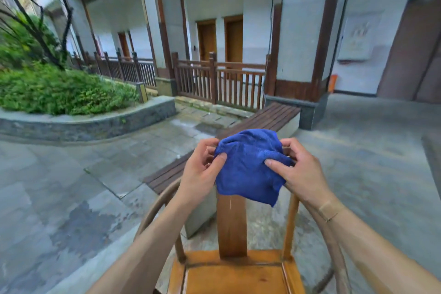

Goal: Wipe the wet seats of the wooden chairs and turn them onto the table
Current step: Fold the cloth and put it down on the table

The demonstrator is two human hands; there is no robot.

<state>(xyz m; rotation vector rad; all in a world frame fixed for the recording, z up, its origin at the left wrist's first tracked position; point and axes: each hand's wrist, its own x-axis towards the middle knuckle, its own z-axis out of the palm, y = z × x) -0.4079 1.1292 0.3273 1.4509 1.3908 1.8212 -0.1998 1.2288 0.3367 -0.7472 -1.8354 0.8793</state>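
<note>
A blue cloth (pixel 248 167) hangs bunched between my two hands, above the back of a wooden chair (pixel 232 227). My left hand (pixel 202 169) pinches the cloth's left edge with thumb and fingers. On the right edge, my right hand (pixel 298 169) grips it the same way. The chair's orange-brown seat (pixel 236 277) lies at the bottom centre, below my forearms, with its curved armrest rail sweeping round both sides. No table is in view.
A long slatted wooden bench (pixel 260 124) runs away behind the chair. Wet stone paving (pixel 71 198) spreads to the left. A raised planter with green shrubs (pixel 59 88) stands at far left; a wooden railing (pixel 229 83) and pillars stand behind.
</note>
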